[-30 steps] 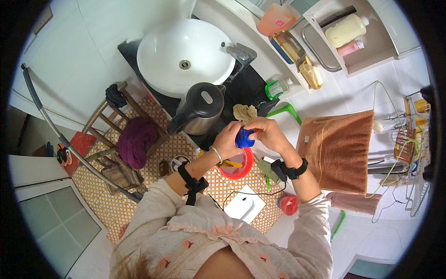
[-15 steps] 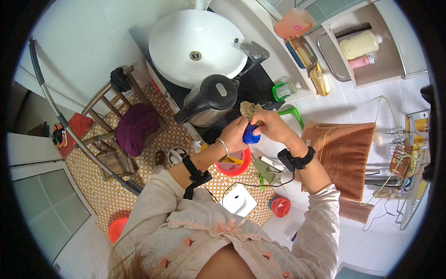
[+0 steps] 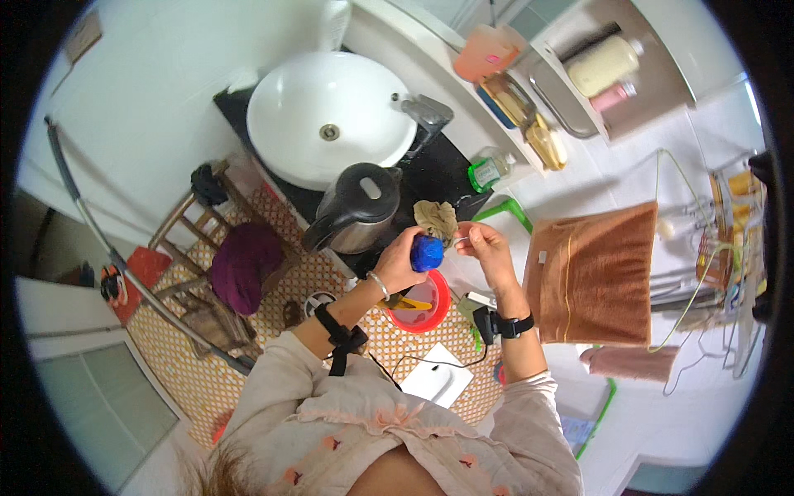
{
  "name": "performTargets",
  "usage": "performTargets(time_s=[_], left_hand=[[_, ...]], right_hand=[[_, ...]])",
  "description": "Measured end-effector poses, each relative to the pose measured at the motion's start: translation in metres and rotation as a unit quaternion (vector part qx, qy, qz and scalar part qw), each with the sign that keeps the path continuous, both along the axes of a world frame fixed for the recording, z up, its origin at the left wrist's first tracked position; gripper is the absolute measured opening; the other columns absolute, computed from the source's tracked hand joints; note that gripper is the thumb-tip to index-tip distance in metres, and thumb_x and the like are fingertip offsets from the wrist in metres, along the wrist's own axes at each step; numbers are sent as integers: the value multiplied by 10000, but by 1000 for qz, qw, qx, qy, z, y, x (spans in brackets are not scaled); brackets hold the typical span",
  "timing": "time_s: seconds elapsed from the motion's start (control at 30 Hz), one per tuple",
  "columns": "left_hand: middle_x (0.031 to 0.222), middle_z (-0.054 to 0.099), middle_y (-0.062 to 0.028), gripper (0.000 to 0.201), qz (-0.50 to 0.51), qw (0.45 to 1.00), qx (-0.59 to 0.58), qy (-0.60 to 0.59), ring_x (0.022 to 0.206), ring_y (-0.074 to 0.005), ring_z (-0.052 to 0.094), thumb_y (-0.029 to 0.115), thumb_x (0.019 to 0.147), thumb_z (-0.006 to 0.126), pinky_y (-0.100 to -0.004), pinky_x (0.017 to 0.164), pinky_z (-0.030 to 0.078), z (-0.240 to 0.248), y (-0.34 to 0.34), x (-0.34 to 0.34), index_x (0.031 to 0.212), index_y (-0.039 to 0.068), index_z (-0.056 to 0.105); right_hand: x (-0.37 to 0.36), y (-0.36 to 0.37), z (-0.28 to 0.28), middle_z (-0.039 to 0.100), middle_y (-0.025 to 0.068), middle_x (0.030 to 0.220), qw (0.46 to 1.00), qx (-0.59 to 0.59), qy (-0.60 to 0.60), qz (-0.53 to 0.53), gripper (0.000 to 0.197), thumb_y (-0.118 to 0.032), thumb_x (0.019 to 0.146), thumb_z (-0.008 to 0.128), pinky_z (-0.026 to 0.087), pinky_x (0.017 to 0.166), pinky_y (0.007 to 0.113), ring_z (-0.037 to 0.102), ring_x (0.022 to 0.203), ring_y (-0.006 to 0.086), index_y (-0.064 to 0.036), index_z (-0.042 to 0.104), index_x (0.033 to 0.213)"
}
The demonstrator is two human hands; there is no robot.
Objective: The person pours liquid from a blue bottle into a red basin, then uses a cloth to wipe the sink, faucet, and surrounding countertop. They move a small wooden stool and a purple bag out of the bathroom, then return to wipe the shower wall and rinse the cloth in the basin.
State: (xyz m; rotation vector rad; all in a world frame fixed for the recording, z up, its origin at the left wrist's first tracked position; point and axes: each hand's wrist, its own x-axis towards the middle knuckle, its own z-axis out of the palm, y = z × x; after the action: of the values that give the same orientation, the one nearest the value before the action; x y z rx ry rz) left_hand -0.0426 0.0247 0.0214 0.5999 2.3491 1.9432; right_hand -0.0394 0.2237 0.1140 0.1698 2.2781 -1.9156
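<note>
My left hand (image 3: 399, 263) is closed around a small, shiny, blue rounded object (image 3: 428, 254); its exact kind does not show. To its right, my right hand (image 3: 488, 250) is apart from the blue object, thumb and fingers pinched on a thin pale strip (image 3: 460, 240). Just beyond both hands, a crumpled olive-brown cloth (image 3: 435, 217) lies at the edge of the black counter (image 3: 451, 157). An electric kettle (image 3: 359, 202) with a black lid and handle stands on the counter, to the left of the cloth.
A white basin (image 3: 285, 124) with a grey tap (image 3: 428, 112) sits beyond the kettle. Below my hands stands a red bucket (image 3: 442, 302) with a yellow-handled thing inside. A brown towel (image 3: 591, 273) hangs at right. A wooden chair (image 3: 186, 219) holding purple cloth (image 3: 244, 264) stands left.
My right hand has come away from the blue object toward the right, now pinching a thin pale strip. My left hand still holds the blue object. The whole view has shifted slightly.
</note>
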Motion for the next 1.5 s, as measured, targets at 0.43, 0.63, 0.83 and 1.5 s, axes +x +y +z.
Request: performTargets(time_s=[0.43, 0.63, 0.83, 1.5], left_hand=[[1229, 553, -126, 700, -298, 861, 381, -157, 1201, -244, 521, 37, 581, 601, -384, 1047, 392, 73, 15, -10, 1264, 24, 446], [1187, 602, -83, 696, -111, 918, 335, -181, 1103, -203, 579, -80, 624, 641, -350, 991, 430, 116, 19, 1, 1288, 42, 468], [1106, 624, -79, 559, -2, 927, 339, -162, 983, -186, 602, -103, 684, 663, -326, 866, 486, 177, 23, -13, 1209, 29, 526], [949, 615, -69, 337, -34, 953, 292, 70, 827, -175, 608, 27, 731, 683, -319, 778, 502, 393, 112, -111, 1042, 21, 554]], right_hand=[[55, 18, 6, 640, 40, 874, 975, -105, 128, -146, 165, -154, 959, 568, 481, 719, 249, 566, 777, 97, 1, 622, 984], [67, 34, 15, 611, 10, 982, 973, -110, 150, -134, 299, -59, 830, 703, 463, 811, 256, 547, 876, 92, -30, 573, 1097], [70, 28, 27, 573, 83, 1143, 968, 53, 244, -35, 851, -137, 711, 830, 427, 911, 319, 509, 1011, 179, -58, 353, 1411], [208, 126, -62, 643, 85, 978, 980, 57, 112, -153, 608, -142, 811, 741, 511, 765, 297, 628, 863, 163, -35, 451, 1334]])
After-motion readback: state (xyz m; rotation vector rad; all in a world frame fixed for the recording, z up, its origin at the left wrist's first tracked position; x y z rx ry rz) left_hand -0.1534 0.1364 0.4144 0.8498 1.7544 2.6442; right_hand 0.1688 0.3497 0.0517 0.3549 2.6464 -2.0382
